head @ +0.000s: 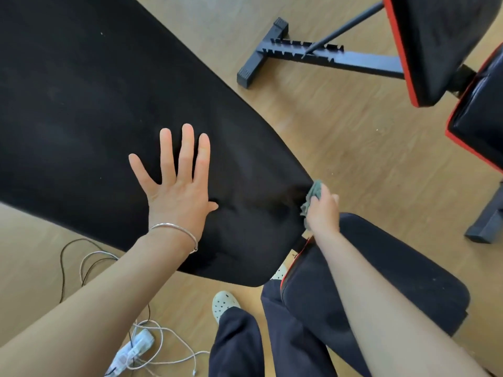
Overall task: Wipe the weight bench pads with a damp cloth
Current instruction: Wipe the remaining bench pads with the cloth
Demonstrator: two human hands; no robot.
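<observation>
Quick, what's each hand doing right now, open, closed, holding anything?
Left hand: open, fingers spread, flat on the black backrest pad.
Right hand: closed on the green cloth at the pad's edge.

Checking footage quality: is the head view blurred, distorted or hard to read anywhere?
Head view: wide-angle bending curves the large black back pad; the right hand gripping the grey-green cloth is slightly motion-blurred; the flat, open left hand is sharp; lighting is soft and even.

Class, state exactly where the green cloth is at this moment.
In the head view, the green cloth is bunched in the right hand, pressed against the right edge of the large black back pad, just above the seat pad.
</observation>
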